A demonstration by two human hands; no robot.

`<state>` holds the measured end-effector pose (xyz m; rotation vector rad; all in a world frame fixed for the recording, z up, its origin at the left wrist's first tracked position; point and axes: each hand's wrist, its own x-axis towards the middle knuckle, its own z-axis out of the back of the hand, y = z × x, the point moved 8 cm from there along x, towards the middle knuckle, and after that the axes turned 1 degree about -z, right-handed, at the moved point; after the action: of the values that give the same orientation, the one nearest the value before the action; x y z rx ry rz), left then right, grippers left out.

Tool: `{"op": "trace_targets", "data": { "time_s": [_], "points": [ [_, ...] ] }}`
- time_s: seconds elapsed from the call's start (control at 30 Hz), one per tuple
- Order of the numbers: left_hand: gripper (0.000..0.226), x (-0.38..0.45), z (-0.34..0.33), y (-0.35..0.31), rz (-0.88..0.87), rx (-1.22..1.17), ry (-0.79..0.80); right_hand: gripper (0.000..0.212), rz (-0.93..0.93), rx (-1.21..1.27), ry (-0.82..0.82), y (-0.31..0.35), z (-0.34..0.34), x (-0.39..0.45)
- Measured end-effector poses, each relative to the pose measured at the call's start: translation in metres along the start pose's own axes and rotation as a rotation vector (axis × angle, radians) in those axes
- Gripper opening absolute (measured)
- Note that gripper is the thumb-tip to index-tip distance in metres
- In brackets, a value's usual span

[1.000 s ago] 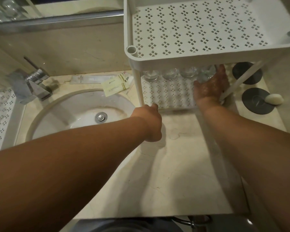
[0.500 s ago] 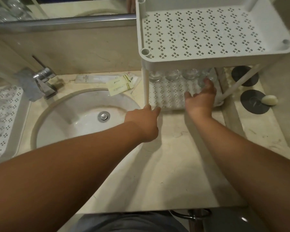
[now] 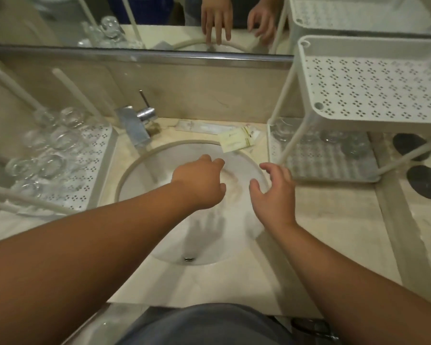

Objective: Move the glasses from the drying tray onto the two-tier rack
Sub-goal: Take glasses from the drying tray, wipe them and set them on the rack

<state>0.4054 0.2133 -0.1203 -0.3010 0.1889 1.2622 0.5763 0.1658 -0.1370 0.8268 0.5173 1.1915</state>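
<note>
Several clear glasses [image 3: 52, 155] stand on the white perforated drying tray [image 3: 95, 170] at the left of the counter. The white two-tier rack [image 3: 358, 95] stands at the right; its lower tier [image 3: 321, 168] carries several clear glasses [image 3: 348, 144] along the back, and its upper tier is bare. My left hand [image 3: 199, 183] and my right hand [image 3: 274, 192] both hover over the sink basin between tray and rack. Each has loosely curled fingers and holds nothing.
A round white sink [image 3: 184, 200] with a chrome tap [image 3: 137, 125] lies in the middle of the marble counter. Paper sachets [image 3: 237, 140] lie behind the basin. Two dark round coasters [image 3: 421, 183] sit right of the rack. A mirror runs along the back wall.
Both hands have drawn back from the rack's lower tier and swung left over the sink. My view has turned left, bringing the drying tray with its glasses into sight.
</note>
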Motion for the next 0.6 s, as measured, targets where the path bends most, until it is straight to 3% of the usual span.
{"op": "trace_targets", "data": {
  "time_s": [0.27,0.6],
  "points": [
    [0.056,-0.045,0.03,0.12,0.092,-0.064,-0.108,0.038,0.1,-0.018,0.108,0.087,-0.08,-0.015],
    [0.07,-0.092,0.075,0.24,0.223,-0.418,-0.363,0.043,0.211,0.076,0.263,0.206,-0.175,-0.031]
  ]
}}
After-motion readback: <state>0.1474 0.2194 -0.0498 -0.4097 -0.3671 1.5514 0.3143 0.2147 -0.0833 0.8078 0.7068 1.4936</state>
